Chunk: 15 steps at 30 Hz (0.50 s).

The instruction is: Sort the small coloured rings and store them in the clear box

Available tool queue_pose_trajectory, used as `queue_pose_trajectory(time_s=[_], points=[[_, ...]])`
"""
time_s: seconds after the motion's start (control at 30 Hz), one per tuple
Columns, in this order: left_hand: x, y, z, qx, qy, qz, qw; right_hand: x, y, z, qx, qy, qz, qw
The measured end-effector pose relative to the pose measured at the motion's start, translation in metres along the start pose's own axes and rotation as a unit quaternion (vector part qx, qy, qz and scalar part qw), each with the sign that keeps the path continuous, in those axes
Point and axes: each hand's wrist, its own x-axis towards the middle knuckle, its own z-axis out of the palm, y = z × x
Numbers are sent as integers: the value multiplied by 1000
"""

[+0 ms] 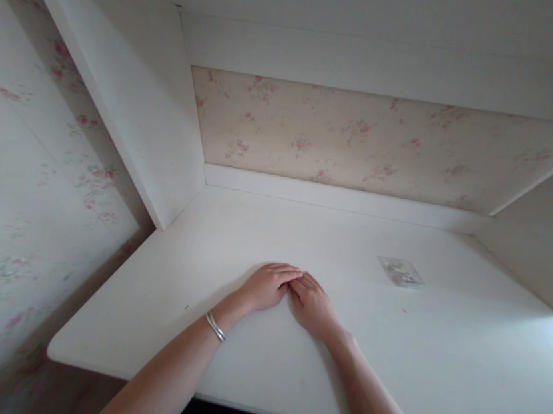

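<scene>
Both of my hands lie palm down on a white desk [152, 313], side by side near its middle. My left hand [267, 285] has its fingers stretched flat and pointing right, and a thin silver bangle [215, 326] circles its wrist. My right hand [312, 302] lies flat too, its fingertips meeting those of the left hand. Neither hand holds anything. A small clear packet [400, 272] with a printed pattern lies on the desk, to the right of my right hand and a little farther back.
White side panels [133, 102] and an upper shelf [384, 66] box in the desk. Floral wallpaper [355, 143] covers the back wall and the wall at the left. The desk's front edge runs just below my forearms.
</scene>
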Motion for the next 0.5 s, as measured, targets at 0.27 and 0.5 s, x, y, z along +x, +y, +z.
queue_pose_trajectory(time_s=[0.27,0.5], points=[[-2,4,-2,24,-8,-41,999,-1,23,-19,-14,52,30,998],[-3,1,0,46,-33,-40,998,-22,86,-70,-210,244,379,867]])
